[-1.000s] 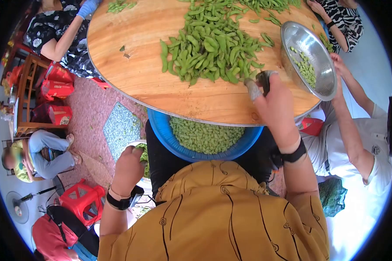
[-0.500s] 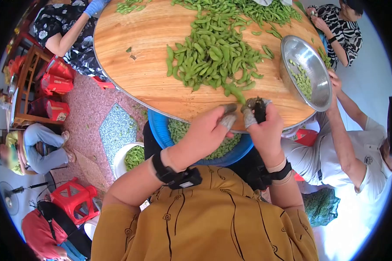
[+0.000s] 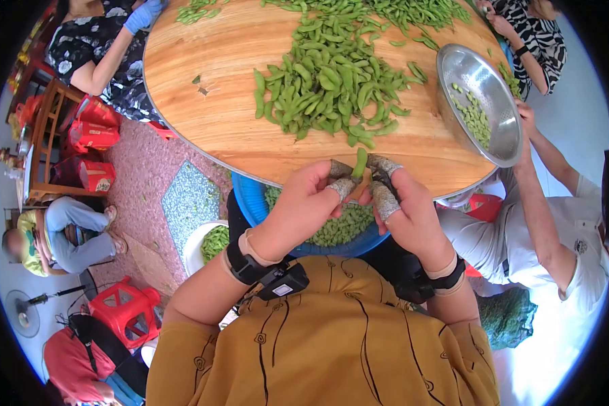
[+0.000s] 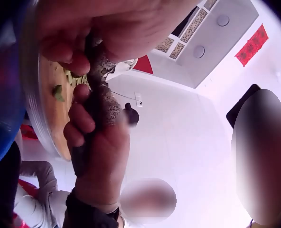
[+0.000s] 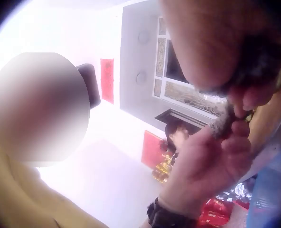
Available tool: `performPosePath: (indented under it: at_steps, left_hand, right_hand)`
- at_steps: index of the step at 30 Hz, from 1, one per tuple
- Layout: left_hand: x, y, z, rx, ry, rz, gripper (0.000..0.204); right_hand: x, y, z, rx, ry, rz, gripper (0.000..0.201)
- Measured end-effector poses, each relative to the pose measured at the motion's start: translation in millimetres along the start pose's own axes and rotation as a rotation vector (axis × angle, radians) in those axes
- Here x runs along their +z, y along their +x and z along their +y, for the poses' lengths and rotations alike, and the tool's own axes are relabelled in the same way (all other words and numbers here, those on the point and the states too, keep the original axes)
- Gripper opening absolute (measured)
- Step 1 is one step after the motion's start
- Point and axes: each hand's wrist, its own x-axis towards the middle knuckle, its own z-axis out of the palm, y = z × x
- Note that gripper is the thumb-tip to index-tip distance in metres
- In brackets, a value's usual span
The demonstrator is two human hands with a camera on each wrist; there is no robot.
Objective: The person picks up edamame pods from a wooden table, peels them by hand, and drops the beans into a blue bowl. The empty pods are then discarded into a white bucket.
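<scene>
A green soybean pod (image 3: 361,162) stands upright between the fingertips of both hands, over the near edge of the round wooden table (image 3: 210,128). My left hand (image 3: 303,203) pinches its lower part between thumb and forefinger. From the other side my right hand (image 3: 411,206) grips it, fingers curled. Grey, dark-stained wraps cover the thumbs and forefingers; one wrapped thumb (image 3: 386,201) faces the left hand. Beneath the hands sits a blue basin (image 3: 250,203) of shelled beans (image 3: 338,227), partly hidden. Both wrist views show the hands meeting, with the pod mostly hidden by fingers.
A heap of soybean pods (image 3: 325,78) lies just beyond the hands. At right, a steel colander (image 3: 446,101) with some beans is tilted, a person's hand (image 3: 526,116) at its rim. A white bucket (image 3: 193,247) of green pods or husks stands left of my knees.
My left hand has come up from beside the white bucket to meet the right. The right hand has drawn back from the heap with a pod, now between both hands.
</scene>
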Motion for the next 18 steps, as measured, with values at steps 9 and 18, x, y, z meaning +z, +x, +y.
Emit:
performPosePath:
  at_steps: [9, 18]
  left_hand:
    - [1.3, -2.7, -10.4, 0.175, 0.319, 0.023, 0.021]
    - [3.4, -11.4, -7.2, 0.334, 0.637, 0.142, 0.02]
  right_hand:
    - [-0.3, -4.2, -1.6, 0.078, 0.121, -0.078, 0.042]
    - [-1.0, -5.2, -6.6, 0.183, 0.43, -0.179, 0.043]
